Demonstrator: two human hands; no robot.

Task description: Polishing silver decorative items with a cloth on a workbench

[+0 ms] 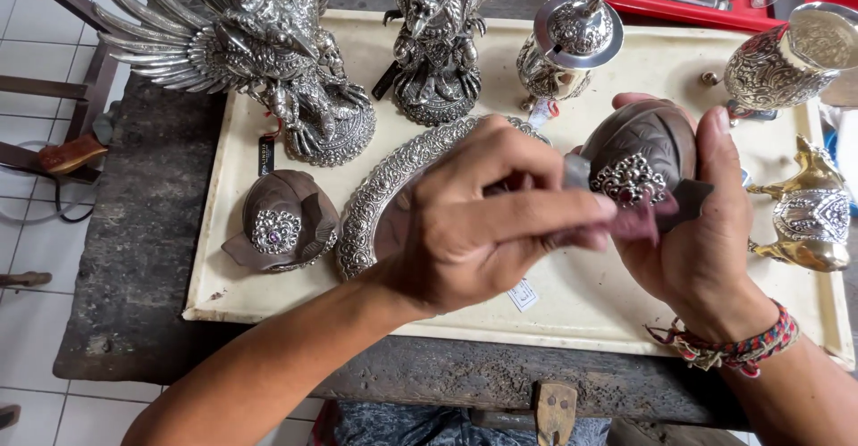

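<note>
Single head-worn view, looking steeply down and slightly forward from just above the left hand [474, 223] and right hand [697, 240], both near and filling the lower centre. Beyond the hands, a cream tray [581, 298] on a dark worn table [134, 267]; far left of the left hand, white floor tiles [36, 258]. No second view, so nothing shared.

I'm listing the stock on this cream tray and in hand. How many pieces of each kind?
Winged silver statues: 2
Lidded silver pots: 2
Brown shell boxes, one in the right hand: 2
Oval silver tray: 1
Gold animal figure: 1
Total: 8
</note>
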